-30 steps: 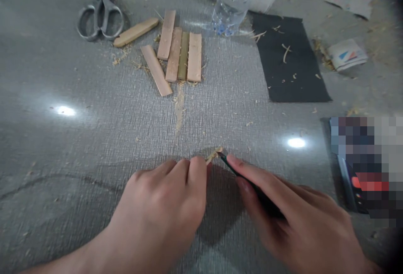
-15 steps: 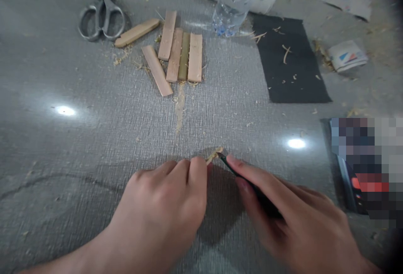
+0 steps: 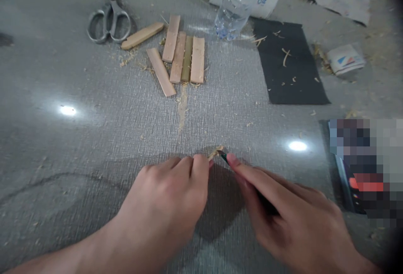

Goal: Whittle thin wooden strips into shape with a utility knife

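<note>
Left hand (image 3: 170, 194) holds a pale strip (image 3: 215, 153) in curled fingers, right hand (image 3: 292, 213) grips a dark knife (image 3: 224, 156) — pressing too hard could snap the strip's tip.

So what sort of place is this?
Probably a little craft spot, maybe a tabletop; the room itself is out of view. Wood strips lie near the scissors, pale shavings are scattered around, and the right hand holds what looks like a knife.
</note>
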A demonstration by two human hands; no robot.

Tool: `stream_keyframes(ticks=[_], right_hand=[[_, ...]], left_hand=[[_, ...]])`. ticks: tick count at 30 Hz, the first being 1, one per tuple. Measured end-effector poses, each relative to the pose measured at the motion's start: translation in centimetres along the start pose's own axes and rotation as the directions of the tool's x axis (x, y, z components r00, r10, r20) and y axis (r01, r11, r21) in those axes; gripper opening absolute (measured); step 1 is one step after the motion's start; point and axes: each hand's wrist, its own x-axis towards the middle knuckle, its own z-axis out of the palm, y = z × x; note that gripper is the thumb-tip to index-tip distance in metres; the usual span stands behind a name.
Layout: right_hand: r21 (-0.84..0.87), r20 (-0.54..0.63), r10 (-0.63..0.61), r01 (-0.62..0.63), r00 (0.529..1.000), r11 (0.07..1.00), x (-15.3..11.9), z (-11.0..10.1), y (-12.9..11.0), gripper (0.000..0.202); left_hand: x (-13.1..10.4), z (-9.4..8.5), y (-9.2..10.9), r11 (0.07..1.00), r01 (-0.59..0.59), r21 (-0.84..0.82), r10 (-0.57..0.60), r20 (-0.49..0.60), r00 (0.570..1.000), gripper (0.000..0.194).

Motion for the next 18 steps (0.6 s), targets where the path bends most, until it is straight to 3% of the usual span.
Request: stream_keyframes(ticks=[6,14,18], right_hand=[[0.093,0.038,0.034,-0.037,0.999,0.995,0.11,-0.16,0.38,0.040],[0.178,0.012,0.119,-0.119,0.993,0.977,-0.11,0.49,0.19,0.035],[0.245,0.020,0.158,-0.158,0.987,0.957,0.24,0.23,0.16,0.037]], left_hand=[[0.12,-0.17,0.09,0.999,-0.013,0.036,0.013,-0.016,1.000,0.021],[0.39,-0.50,0.35,0.962,-0.106,0.252,0.121,-0.046,0.992,0.017],[0.34,-0.30,0.43,0.975,-0.029,0.219,0.041,-0.051,0.998,0.021]])
